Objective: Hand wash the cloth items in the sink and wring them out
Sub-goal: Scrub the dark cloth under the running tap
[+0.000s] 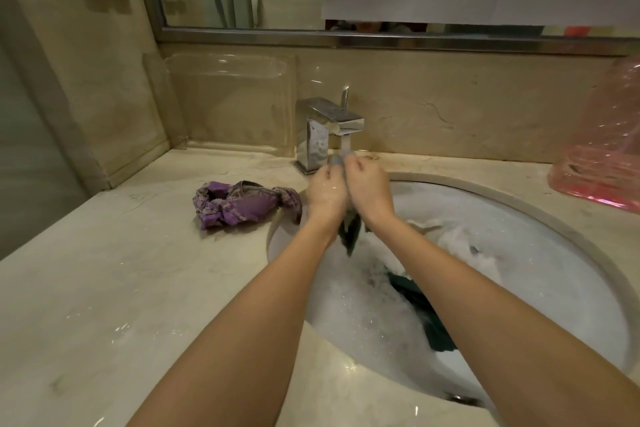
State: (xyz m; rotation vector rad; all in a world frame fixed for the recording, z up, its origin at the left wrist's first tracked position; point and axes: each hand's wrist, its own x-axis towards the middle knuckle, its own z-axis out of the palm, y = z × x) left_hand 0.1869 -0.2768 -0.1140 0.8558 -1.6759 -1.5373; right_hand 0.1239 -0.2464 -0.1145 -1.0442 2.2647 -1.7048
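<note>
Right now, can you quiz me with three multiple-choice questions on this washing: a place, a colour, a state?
1. Where is the purple garment relative to the sink? A) inside it B) on the counter to its left C) over the mirror
2. What colour is the cloth gripped by the left hand and right hand? A) red B) dark green C) yellow
3. The faucet is: A) running B) off C) missing
Answers: 1 B, it lies bunched on the counter; 2 B, its dark green end hangs below the hands; 3 A, water streams from its spout.
</note>
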